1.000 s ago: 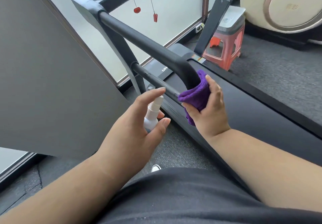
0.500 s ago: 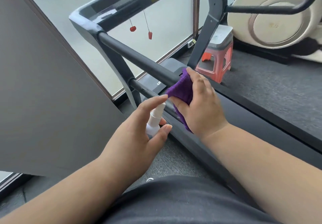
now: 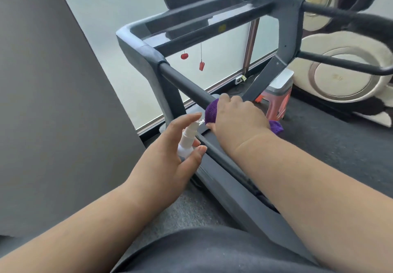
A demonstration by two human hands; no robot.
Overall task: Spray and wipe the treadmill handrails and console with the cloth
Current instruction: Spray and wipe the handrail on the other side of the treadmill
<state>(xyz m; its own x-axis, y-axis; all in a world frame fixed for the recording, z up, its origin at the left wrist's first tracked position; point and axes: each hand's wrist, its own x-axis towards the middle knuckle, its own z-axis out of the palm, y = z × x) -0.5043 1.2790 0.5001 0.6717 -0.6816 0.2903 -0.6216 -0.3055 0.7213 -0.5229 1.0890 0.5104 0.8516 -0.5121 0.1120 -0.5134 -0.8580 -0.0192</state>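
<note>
The treadmill's left handrail [image 3: 182,83] is a black bar running down from the grey console frame [image 3: 204,17]. My right hand [image 3: 238,119] grips a purple cloth [image 3: 211,111] wrapped over the handrail's lower part; a corner of the cloth sticks out on the far side. My left hand [image 3: 170,158] holds a small white spray bottle [image 3: 188,139] just left of the rail, index finger resting on the nozzle top. The right handrail [image 3: 340,15] reaches off to the right.
A grey panel [image 3: 53,102] stands close on the left. Red safety clips [image 3: 201,66] hang under the console. A red stool [image 3: 276,102] with a white box on it stands beyond the treadmill belt [image 3: 331,145]. A cream exercise machine [image 3: 344,77] is at the right.
My right hand has slid the cloth up the handrail, away from its curved lower end. My left hand keeps the bottle beside the rail. The view has tilted up, showing more of the console.
</note>
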